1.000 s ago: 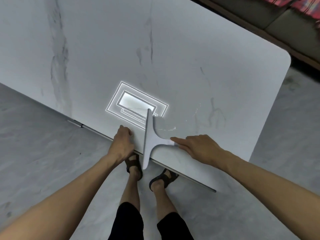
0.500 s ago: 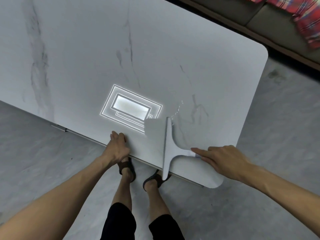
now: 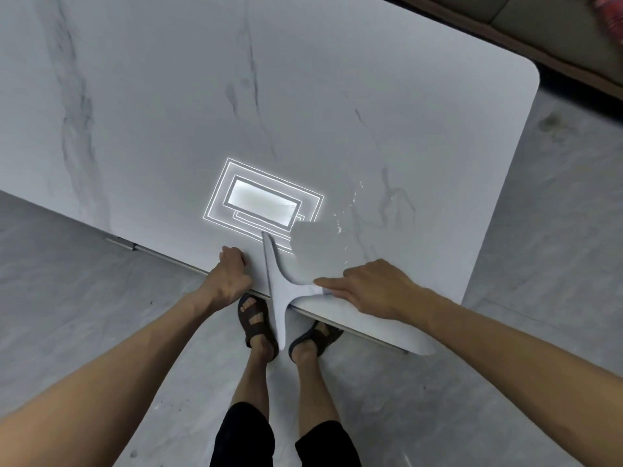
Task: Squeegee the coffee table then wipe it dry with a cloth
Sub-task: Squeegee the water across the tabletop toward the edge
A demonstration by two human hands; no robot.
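Note:
A white marble-patterned coffee table (image 3: 303, 106) fills the upper view. A pale grey T-shaped squeegee (image 3: 278, 284) lies with its blade across the near table edge, the lower end jutting past the edge over my feet. My right hand (image 3: 371, 288) grips the squeegee's handle, index finger stretched along it. My left hand (image 3: 231, 274) rests with curled fingers on the near edge, just left of the blade. Small water droplets (image 3: 340, 224) glint to the right of a bright ceiling-light reflection (image 3: 263, 200). No cloth is in view.
Grey marble floor (image 3: 84, 298) surrounds the table. My sandalled feet (image 3: 256, 315) stand right under the near edge. A dark sofa with a wooden base (image 3: 556, 32) runs along the far right. The table's rounded far-right corner (image 3: 529, 75) is near it.
The squeegee went right along the near edge, then came back left; its blade now sits close to my left hand again. My left hand stayed on the edge.

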